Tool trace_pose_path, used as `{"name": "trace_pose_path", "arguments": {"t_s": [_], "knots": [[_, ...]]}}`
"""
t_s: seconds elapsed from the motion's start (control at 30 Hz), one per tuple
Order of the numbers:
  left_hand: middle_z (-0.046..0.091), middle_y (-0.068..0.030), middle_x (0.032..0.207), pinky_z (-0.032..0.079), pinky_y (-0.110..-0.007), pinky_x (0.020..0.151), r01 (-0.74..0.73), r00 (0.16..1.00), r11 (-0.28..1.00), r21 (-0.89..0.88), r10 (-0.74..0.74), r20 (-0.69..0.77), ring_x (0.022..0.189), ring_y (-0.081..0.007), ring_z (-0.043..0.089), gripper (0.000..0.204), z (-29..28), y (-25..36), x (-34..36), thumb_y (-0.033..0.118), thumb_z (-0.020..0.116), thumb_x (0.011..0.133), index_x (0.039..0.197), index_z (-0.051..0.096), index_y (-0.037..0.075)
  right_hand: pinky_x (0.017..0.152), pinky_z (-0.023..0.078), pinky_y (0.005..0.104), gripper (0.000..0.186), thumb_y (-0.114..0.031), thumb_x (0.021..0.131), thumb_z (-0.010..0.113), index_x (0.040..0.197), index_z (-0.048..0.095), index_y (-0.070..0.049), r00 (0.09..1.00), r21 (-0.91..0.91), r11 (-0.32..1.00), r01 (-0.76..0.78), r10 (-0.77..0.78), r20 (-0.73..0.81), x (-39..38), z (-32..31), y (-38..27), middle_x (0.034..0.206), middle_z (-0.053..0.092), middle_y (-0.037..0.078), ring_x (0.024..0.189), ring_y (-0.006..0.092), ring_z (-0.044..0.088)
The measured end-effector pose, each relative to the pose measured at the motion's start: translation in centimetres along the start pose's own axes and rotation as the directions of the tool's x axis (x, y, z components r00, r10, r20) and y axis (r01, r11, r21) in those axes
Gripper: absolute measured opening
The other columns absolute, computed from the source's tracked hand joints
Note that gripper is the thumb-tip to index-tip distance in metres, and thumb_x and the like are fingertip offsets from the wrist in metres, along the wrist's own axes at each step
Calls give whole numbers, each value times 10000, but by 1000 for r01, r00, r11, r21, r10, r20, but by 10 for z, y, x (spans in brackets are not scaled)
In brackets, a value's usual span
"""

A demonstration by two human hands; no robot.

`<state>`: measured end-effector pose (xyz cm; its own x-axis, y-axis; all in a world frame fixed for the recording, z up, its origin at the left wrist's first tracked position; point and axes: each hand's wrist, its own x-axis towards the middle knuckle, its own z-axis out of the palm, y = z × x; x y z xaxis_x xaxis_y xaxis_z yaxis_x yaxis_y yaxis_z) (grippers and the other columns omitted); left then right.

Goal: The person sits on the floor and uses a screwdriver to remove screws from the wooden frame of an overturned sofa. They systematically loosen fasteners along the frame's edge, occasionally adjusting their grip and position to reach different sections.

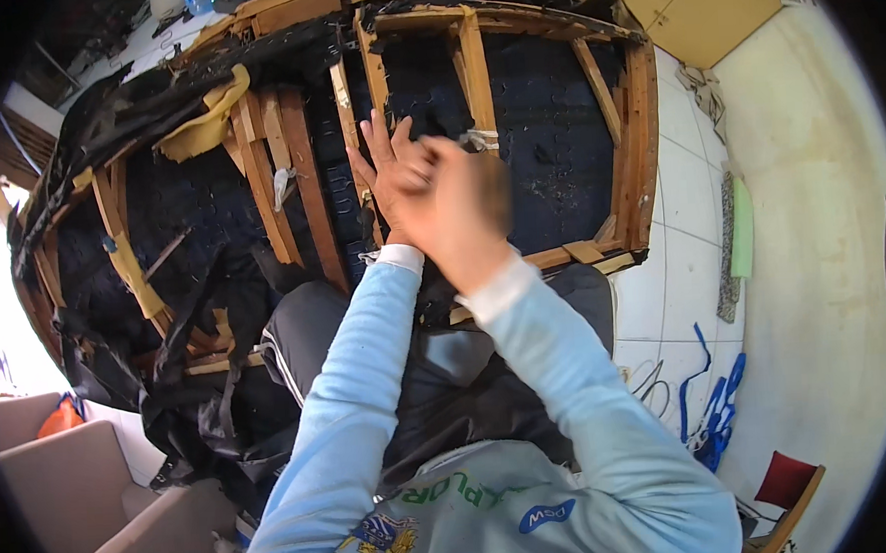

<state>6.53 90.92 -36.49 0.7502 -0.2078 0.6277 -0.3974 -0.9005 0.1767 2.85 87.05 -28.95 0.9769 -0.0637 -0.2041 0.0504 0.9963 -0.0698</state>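
Note:
Both my hands are raised in front of a stripped sofa frame (477, 69). My left hand (393, 194) is open, its fingers stretched upward and spread. Across its palm side comes my right hand (466, 230), overlapping or touching it; blur covers part of it, so its fingers and anything in them cannot be made out. The frame has bare wooden slats, dark blue-black backing (553, 181) with wavy springs, and torn black fabric (193, 380). White scraps (283, 185) and yellow foam (219, 113) cling to the wood. My knees are close against the frame's near side.
White floor tiles (688, 264) run along the right, beside a pale wall (810, 207). Blue straps (721, 412) and a green roll (743, 226) lie there. Grey-brown upholstered seats (68, 471) stand at lower left. A wooden-edged red piece (786, 479) is at lower right.

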Motion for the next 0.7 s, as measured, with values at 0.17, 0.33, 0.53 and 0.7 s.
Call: {"name": "trace_pose_path", "arguments": {"t_s": [0.17, 0.33, 0.53, 0.7], "knots": [[542, -223, 1564, 375, -538, 1229, 69, 995, 942, -328, -90, -48, 1478, -389, 511, 446, -14, 8, 12, 195, 644, 1031, 1461, 607, 87, 585, 478, 364, 164, -197, 1112, 617, 1147, 533, -60, 987, -216, 964, 155, -158, 4, 41, 116, 82, 862, 579, 76, 673, 211, 575], [391, -221, 1701, 177, -687, 1296, -14, 999, 982, -189, 4, -50, 1622, -434, 304, 455, 3, -6, -2, 323, 610, 1079, 1491, 602, 130, 432, 310, 263, 347, -197, 1085, 659, 1380, 565, -41, 945, -745, 589, 315, -269, 187, -51, 102, 26, 814, 556, 4, 516, 76, 462], [273, -166, 1782, 31, -797, 1273, -49, 997, 968, -245, 64, 50, 1680, -465, 140, 408, 2, 6, 2, 315, 693, 995, 1374, 701, 165, 486, 361, 228, 337, -340, 1122, 661, 1294, 677, -51, 798, -983, 182, -11, -591, -119, -181, -33, -115, 723, 512, -46, 556, 41, 464], [462, -148, 1678, 85, -785, 1277, -213, 975, 947, -239, 222, 10, 1637, -418, 290, 337, -2, 0, 4, 337, 693, 1010, 1299, 739, 169, 608, 457, 303, 369, -338, 1113, 673, 1210, 750, 9, 832, -849, -481, -220, -547, 94, -250, -78, -162, 754, 629, 28, 657, 117, 580]]}}
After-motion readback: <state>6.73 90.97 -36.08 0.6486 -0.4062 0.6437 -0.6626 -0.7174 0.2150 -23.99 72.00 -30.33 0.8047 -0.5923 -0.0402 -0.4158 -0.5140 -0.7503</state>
